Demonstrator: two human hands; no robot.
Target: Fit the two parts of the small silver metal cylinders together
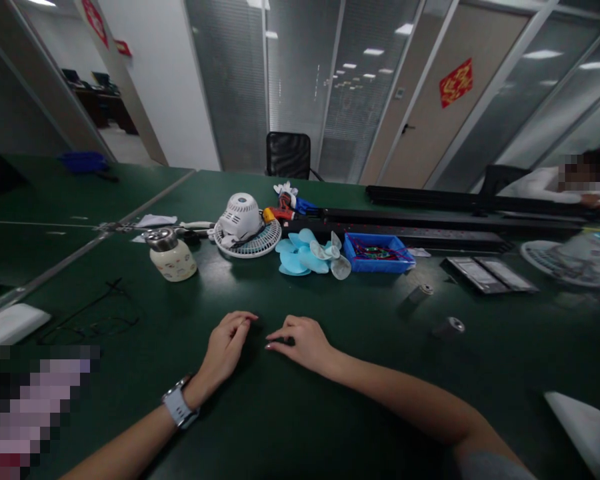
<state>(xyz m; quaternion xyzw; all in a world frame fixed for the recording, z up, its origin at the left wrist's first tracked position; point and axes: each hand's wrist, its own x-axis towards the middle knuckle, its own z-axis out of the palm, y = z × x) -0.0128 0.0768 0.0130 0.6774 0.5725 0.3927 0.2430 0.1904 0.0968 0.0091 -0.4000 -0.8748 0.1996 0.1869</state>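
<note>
Both hands rest on the dark green tabletop (300,413), a small gap between them. My left hand (230,340) lies palm inward with loosely stretched fingers and holds nothing visible; a watch with a light strap (181,403) is on that wrist. My right hand (303,341) has thumb and forefinger apart, nothing between them. Beyond the hands lie light blue fan blades (305,253) beside a clear set of blades (334,253). A white fan motor housing (241,217) sits on a round fan grille (263,243). Left of it stands a cream jar with a metal lid (173,257).
A blue bin (380,261) holds wires and small parts. Two small metal cylinders (421,293) (450,327) and flat metal-cased drives (490,275) lie to the right. Eyeglasses (93,327) are at left. Behind are an orange power tool (280,212) and long black rails (405,233). A person (535,183) sits far right.
</note>
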